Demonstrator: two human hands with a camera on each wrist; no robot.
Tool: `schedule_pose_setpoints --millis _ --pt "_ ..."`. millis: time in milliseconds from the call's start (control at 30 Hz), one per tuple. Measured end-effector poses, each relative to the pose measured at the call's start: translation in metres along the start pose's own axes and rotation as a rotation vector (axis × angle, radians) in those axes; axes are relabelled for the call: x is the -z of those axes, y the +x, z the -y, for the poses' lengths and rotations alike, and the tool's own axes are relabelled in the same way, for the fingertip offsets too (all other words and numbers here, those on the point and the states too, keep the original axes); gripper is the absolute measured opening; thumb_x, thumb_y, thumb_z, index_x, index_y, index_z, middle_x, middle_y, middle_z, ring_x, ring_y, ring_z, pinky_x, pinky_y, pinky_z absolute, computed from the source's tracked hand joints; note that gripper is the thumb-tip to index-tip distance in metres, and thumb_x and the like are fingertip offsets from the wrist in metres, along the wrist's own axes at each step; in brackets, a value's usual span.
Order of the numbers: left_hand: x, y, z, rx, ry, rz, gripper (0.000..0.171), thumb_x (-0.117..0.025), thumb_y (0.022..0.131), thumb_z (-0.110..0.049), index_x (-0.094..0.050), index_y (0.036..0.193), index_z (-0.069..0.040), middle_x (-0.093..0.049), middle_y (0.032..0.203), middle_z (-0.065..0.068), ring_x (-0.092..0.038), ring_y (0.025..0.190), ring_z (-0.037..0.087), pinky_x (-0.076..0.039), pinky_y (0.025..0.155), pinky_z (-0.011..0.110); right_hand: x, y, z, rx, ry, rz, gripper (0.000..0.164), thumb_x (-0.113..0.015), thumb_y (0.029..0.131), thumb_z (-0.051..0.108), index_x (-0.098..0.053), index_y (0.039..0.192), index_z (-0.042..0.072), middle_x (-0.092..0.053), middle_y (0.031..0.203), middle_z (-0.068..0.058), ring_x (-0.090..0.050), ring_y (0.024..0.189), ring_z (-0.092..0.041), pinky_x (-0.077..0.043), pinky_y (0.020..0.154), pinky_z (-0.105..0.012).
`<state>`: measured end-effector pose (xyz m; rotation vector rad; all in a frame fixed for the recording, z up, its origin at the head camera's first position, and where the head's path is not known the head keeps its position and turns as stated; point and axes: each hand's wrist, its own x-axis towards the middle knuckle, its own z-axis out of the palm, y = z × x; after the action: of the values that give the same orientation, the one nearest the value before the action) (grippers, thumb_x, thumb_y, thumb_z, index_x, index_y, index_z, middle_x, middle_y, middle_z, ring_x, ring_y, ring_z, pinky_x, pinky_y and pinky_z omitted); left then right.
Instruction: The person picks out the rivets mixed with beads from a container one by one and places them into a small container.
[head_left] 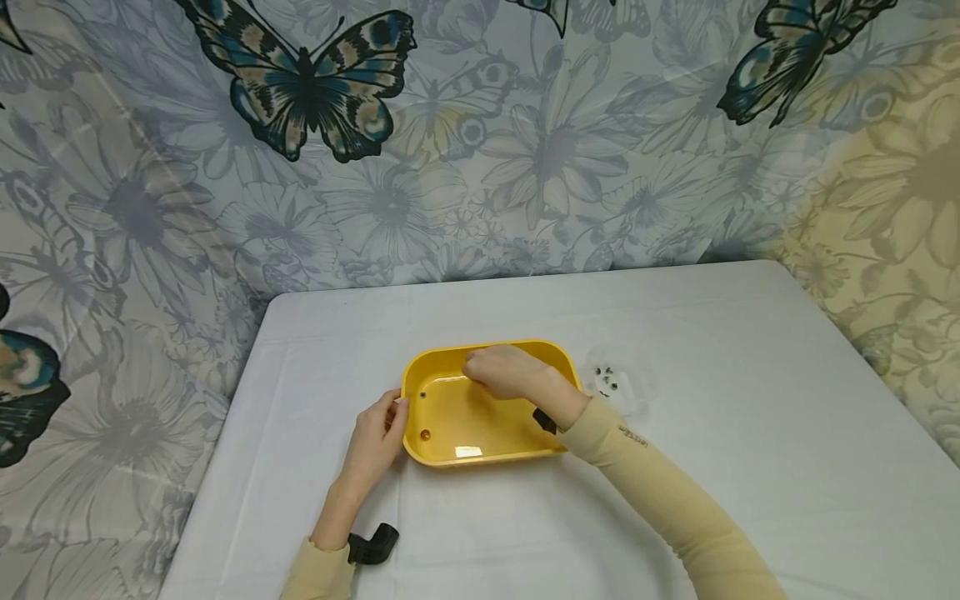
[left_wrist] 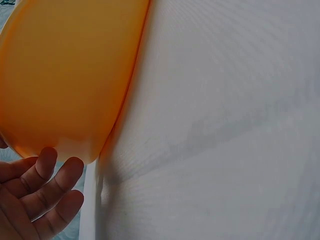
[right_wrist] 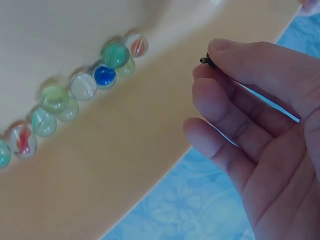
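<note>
My left hand (head_left: pixel 375 437) is at the left end of a yellow plastic tray (head_left: pixel 480 459), holding its rim. In the left wrist view, bent fingers (left_wrist: pixel 60 187) lie against the tray's outer wall (left_wrist: pixel 65 75); the thumb is mostly hidden. Over the tray's far right part is my right hand (head_left: pixel 513 372). Its thumb and index finger pinch a small dark metal piece (right_wrist: pixel 209 61), whose exact kind is unclear. Several glass marbles (right_wrist: pixel 83 86) lie in a row inside the tray in the right wrist view. An amber spot (head_left: pixel 425 435) and a small dark piece (head_left: pixel 422 395) lie near the tray's left end.
Right of the tray, a clear plastic dish (head_left: pixel 633 392) holds several small dark pieces (head_left: pixel 606 379). A white cloth (head_left: pixel 337 333) covers the table. Behind it hangs fabric (head_left: pixel 390 200) patterned with flowers and butterflies.
</note>
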<state>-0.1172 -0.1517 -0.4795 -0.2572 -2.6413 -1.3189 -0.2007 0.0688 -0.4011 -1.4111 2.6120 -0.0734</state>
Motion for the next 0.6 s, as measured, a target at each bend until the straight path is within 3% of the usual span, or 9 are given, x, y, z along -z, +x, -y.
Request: schedule_pose_setpoints --millis 600 --pt "0.001 0.0 -0.001 0.008 0.0 -0.003 0.029 -0.048 0.097 -0.02 -0.061 0.112 0.002 -0.054 0.071 -0.002 -0.049 0.061 0.01 -0.045 0.057 0.022 0.002 -0.021 -0.008 -0.049 0.058 -0.063 0.011 -0.062 0.088 0.008 -0.062 0.078 0.003 -0.048 0.07 -0.002 -0.036 0.057 -0.012 -0.035 0.056 -0.022"
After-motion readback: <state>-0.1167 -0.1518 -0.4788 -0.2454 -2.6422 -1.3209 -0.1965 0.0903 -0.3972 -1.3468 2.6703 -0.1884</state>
